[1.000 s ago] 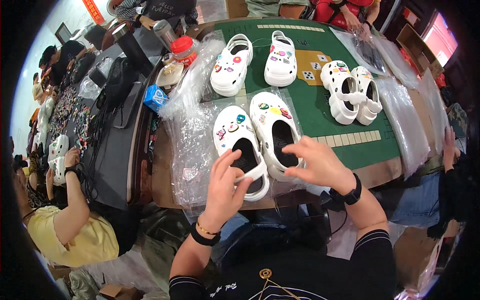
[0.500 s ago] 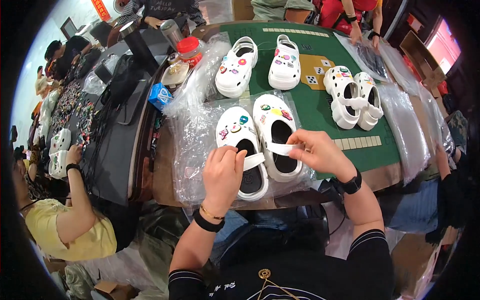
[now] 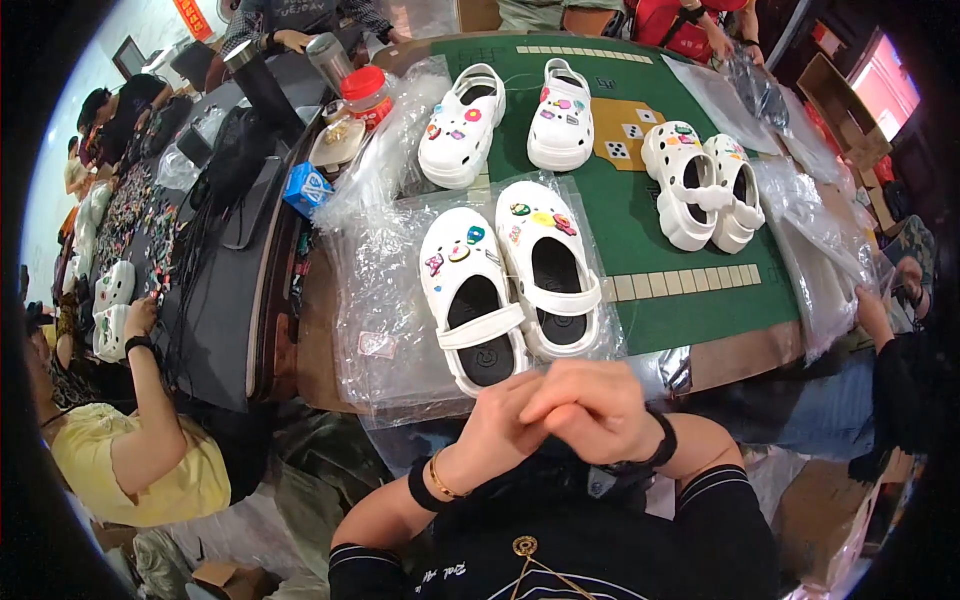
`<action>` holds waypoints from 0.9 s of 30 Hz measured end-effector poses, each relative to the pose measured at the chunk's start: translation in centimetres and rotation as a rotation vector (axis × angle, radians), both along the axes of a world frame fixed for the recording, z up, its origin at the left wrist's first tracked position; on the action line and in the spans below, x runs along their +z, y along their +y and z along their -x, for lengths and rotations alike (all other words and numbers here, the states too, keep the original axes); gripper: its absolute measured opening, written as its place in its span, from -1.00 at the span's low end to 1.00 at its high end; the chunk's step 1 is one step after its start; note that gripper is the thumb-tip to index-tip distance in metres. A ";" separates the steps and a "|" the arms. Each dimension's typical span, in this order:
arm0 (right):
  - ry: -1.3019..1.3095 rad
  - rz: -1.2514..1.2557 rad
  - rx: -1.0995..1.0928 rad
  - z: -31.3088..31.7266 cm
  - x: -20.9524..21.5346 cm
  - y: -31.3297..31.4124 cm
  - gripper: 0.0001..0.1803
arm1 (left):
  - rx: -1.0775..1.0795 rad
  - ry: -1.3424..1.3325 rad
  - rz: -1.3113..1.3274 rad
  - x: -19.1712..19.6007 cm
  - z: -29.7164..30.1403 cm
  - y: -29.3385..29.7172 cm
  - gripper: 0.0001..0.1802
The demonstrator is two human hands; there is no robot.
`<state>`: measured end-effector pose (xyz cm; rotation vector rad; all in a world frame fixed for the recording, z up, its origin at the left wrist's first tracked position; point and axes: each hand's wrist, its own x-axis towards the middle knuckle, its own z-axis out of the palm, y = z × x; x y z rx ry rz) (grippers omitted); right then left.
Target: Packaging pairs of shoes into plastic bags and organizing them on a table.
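Below white clogs (image 3: 459, 262), left hand (image 3: 495, 425), right hand (image 3: 605, 405) drawn off straps (image 3: 562, 299) — fingers (image 3: 572, 421) curled together, any hold hidden

From here I can't tell whether the left hand (image 3: 492, 425), its fingertips hidden behind the right hand (image 3: 597, 408), pinches anything, while the scattered multicoloured pieces (image 3: 138, 225) at left blur together and the far co-worker in red (image 3: 672, 30) is cut off.

The left white clog (image 3: 460, 274) and the right white clog (image 3: 540, 228) sit upright side by side on clear plastic (image 3: 375, 290), toes pointing away from the person, the left slightly nearer. Colourful charms dot both perforated toes. Each has a white strap lying across its black-lined foot opening.
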<state>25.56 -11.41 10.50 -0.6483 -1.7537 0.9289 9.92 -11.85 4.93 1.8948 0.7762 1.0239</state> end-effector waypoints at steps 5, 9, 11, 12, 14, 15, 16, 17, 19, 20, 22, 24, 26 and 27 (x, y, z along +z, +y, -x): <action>0.002 -0.090 0.102 0.1 -1.5 0.0 -0.68 | -0.020 -0.095 0.194 -0.5 0.5 -0.7 -0.82; -0.082 -0.185 -0.282 -0.6 -0.6 0.7 -0.33 | 0.088 -0.121 0.329 1.3 0.5 -0.6 -0.84; -0.315 0.067 -0.339 -2.7 0.0 -0.1 -0.32 | 0.145 -0.165 0.423 2.3 1.3 -0.4 -0.86; -0.317 0.067 -0.343 -3.3 -0.1 -0.5 -0.32 | 0.149 -0.215 0.429 2.4 1.7 -0.3 -0.86; -0.613 0.406 -0.075 -4.2 -1.0 -1.2 -0.50 | 0.165 -0.270 0.455 2.8 2.3 -0.3 -0.84; -0.616 0.409 -0.080 -4.7 -1.9 -1.6 -0.50 | 0.183 -0.325 0.481 3.0 2.5 -0.4 -0.82; -0.618 0.341 -0.107 -5.0 -3.1 -1.9 -0.61 | 0.178 -0.327 0.484 2.9 2.8 -0.4 -0.82; -0.618 0.272 -0.126 -5.1 -3.7 -2.0 -0.72 | 0.180 -0.392 0.502 2.7 3.1 -0.5 -0.81; -0.602 0.398 -0.120 -5.2 -3.3 -2.5 -0.77 | 0.198 -0.452 0.537 2.6 3.6 -0.8 -0.79; -0.584 0.520 -0.118 -5.2 -2.9 -2.6 -0.81 | 0.199 -0.451 0.539 2.5 3.7 -0.9 -0.79; -0.533 0.620 -0.045 -5.1 -2.5 -2.8 -0.83 | 0.176 -0.468 0.554 2.2 3.7 -1.1 -0.79; -0.483 0.715 0.025 -5.1 -2.8 -2.9 -0.84 | 0.173 -0.470 0.550 2.1 3.7 -1.2 -0.79; -0.484 0.591 0.042 -5.4 -4.2 -3.1 -0.83 | 0.172 -0.471 0.544 2.0 3.8 -1.3 -0.78; -0.446 0.592 -0.074 -5.4 -4.3 -3.4 -0.88 | 0.188 -0.473 0.553 2.0 4.0 -1.5 -0.76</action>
